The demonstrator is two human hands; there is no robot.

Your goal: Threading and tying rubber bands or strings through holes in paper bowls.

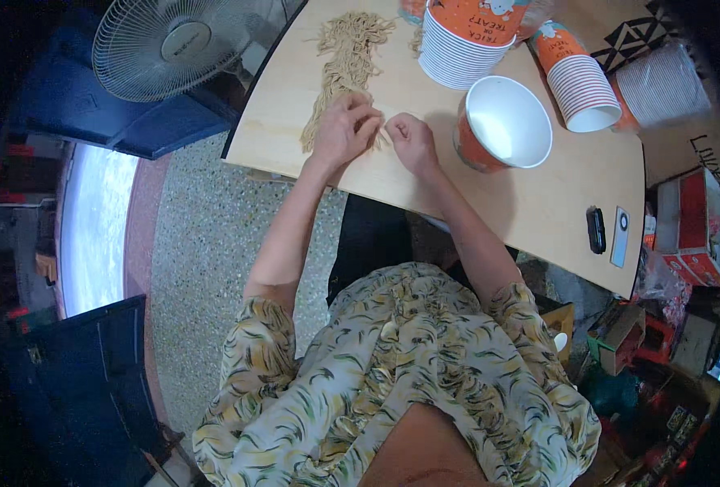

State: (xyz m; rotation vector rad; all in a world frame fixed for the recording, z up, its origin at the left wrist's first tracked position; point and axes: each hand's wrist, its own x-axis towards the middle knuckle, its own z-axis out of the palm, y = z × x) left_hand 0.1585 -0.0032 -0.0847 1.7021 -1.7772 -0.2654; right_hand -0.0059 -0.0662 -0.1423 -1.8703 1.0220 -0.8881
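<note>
A long heap of beige string [350,57] lies on the table, reaching from its far side down to my left hand. My left hand [345,134] rests at the heap's near end, its thumb and fingers drawn together around a few beige strands. Close by on the right, my right hand [412,144] is curled in a pinch, with short ends of string showing between the two hands. What exactly sits between the right fingertips is too small to make out. Right of that hand stands an orange paper tub [507,122] with a white inside, its open mouth upward.
Stacked orange-and-white paper tubs [467,49] stand behind, with another stack [583,89] lying beside them and plastic-wrapped cups [664,85] farther right. A black device [596,230] and a silver remote [619,237] lie near the table's right edge. A fan [183,40] stands at left.
</note>
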